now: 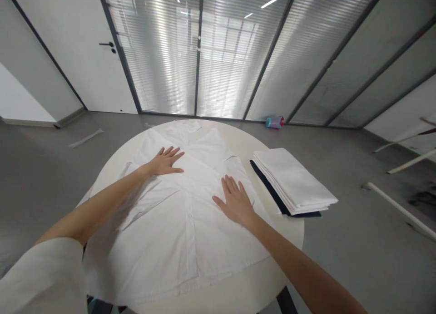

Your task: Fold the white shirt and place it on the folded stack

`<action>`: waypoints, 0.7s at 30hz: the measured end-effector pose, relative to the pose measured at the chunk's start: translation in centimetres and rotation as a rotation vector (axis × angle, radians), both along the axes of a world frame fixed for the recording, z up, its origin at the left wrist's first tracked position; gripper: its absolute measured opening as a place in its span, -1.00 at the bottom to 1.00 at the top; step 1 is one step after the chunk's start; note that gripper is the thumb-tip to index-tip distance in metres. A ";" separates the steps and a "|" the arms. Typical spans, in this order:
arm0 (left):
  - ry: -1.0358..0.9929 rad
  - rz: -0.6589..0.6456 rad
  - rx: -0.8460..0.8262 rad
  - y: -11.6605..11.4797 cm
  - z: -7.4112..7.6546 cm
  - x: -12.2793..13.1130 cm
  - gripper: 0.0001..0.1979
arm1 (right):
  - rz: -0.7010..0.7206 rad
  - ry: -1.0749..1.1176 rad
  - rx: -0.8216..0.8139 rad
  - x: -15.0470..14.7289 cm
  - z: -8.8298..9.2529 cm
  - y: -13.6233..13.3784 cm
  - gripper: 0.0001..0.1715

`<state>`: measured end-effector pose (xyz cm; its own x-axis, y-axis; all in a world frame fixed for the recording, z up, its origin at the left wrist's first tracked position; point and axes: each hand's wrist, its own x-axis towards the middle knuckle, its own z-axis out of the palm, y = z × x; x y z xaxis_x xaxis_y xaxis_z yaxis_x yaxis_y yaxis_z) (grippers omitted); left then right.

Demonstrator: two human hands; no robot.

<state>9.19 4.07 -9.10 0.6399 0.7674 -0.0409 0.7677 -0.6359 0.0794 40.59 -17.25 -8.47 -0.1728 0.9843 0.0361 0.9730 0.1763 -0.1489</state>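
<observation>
A white button-up shirt lies spread front-up on a round white table, its collar at the far side. My left hand rests flat on the shirt's upper left chest, fingers stretched out and apart. My right hand lies flat on the shirt's right side, palm down, fingers together and extended. Neither hand holds anything.
A stack of folded white garments on top of a dark one sits at the table's right edge. A small blue and pink object lies on the grey floor by the glass wall. White poles lie on the floor at right.
</observation>
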 end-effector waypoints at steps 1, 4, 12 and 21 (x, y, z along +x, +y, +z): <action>-0.003 -0.004 0.003 0.1 0.0 -0.1 -0.05 | -0.016 -0.006 0.000 1.0 -0.2 -0.8 0.01; -0.055 -0.048 0.081 -0.1 0.6 0.0 -0.10 | -0.030 0.002 0.030 3.3 -0.5 -2.4 -0.05; -0.365 -0.621 0.209 -12.3 3.0 8.5 -0.74 | 0.062 0.090 0.172 5.4 -0.7 -3.0 -0.42; -0.253 -0.790 0.353 -17.1 1.8 14.1 -0.85 | 0.014 0.111 0.200 5.5 -1.5 -2.9 -0.44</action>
<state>23.30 -13.07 -7.31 0.9440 0.0411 0.3275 0.0824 -0.9901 -0.1133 46.04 -20.16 -9.97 -0.1705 0.9531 0.2502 0.9500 0.2264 -0.2151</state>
